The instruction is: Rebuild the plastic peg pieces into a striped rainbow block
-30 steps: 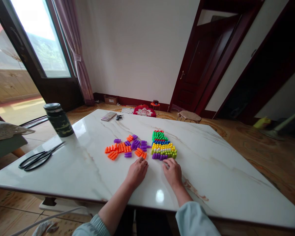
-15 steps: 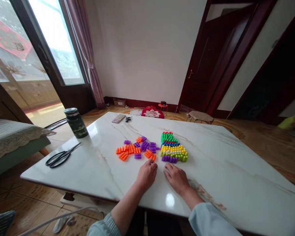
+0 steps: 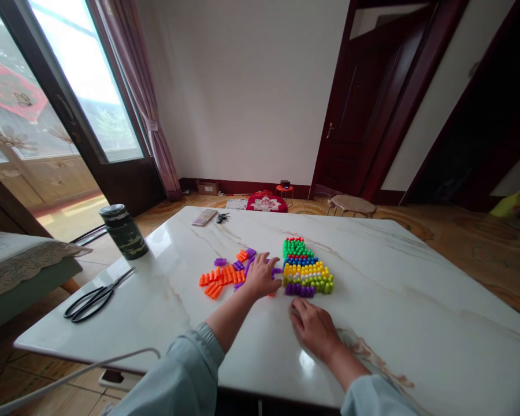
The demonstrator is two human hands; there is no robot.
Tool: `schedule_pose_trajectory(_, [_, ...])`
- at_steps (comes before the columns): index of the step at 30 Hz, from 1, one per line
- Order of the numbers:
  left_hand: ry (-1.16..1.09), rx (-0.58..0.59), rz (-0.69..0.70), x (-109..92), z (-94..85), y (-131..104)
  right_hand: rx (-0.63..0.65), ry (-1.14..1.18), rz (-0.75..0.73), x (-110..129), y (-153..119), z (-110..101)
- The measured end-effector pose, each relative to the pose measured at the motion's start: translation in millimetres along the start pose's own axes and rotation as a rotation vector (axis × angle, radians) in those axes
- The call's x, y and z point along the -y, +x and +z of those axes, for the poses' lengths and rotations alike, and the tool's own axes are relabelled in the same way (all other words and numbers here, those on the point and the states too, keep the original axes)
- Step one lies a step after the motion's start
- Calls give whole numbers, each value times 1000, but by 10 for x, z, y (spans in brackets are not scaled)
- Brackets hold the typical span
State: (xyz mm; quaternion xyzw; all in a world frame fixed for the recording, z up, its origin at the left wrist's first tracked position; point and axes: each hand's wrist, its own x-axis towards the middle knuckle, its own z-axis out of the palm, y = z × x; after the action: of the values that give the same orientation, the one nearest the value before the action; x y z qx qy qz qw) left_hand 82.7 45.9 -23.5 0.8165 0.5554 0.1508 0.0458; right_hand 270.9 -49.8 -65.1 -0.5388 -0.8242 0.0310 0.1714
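My left hand (image 3: 261,277) reaches over the purple pieces (image 3: 221,262) and orange pieces (image 3: 227,274), its fingers apart; it covers part of that group. My right hand (image 3: 316,328) rests on the table just below the coloured rows, fingers curled together, and what they hold, if anything, is hidden. To the right of my left hand stand rows of small pieces: green (image 3: 294,248), blue (image 3: 302,261), yellow (image 3: 307,270), yellow-green (image 3: 325,285) and purple (image 3: 300,290), with some red and white ones among them.
Black-handled scissors (image 3: 97,297) and a dark camouflage flask (image 3: 124,231) are at the left of the marble table (image 3: 164,323). A phone (image 3: 204,217) and keys (image 3: 222,218) lie at the far edge. A cable (image 3: 91,365) crosses the lower left.
My left hand has moved forward over the purple and orange pieces and spread its fingers. My right hand stays near the same place. The view has shifted slightly.
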Motion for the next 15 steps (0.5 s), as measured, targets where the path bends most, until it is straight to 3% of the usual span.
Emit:
schedule_pose_trajectory(3, [89,172,18,59,14,229,10,12,10,4,1,-10])
schedule_pose_trajectory(6, [136,241,44,129,32,347,18,18,25,6,-1,-13])
schedule_pose_trajectory(15, [205,246,113,200,-168,355,30,24,36,5,-9,-20])
